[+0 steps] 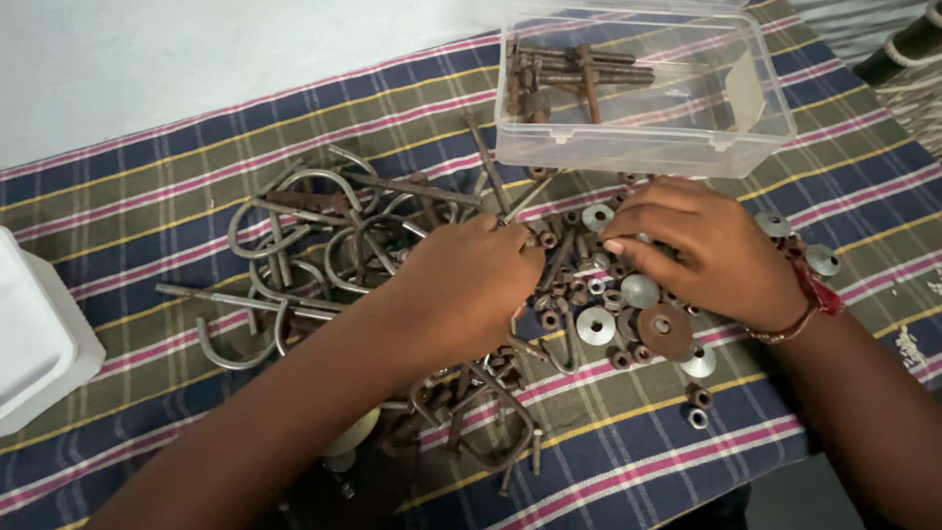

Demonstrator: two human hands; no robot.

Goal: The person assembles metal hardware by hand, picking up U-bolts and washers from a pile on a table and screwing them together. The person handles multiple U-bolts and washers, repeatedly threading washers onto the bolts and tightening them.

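You see soft, even daylight with faint shadows under both arms. Mild glare marks the clear plastic box (643, 93). Fingertips show slight motion blur; edges bow slightly.

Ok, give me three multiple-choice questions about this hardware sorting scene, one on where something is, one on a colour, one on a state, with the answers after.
1. Where does the clear plastic box stand?
A. on the cloth beyond the hands
B. on the person's lap
C. on the floor

2. What colour is the band on the right wrist?
A. green
B. red
C. white

3. What state is the clear plastic box in?
A. shut with a lid
B. upside down
C. open, with rusty bolts inside

Answers: 1 A, it sits on the striped cloth past the left hand and right hand. 2 B, the band shows red. 3 C, no lid covers it and bolts lie inside.
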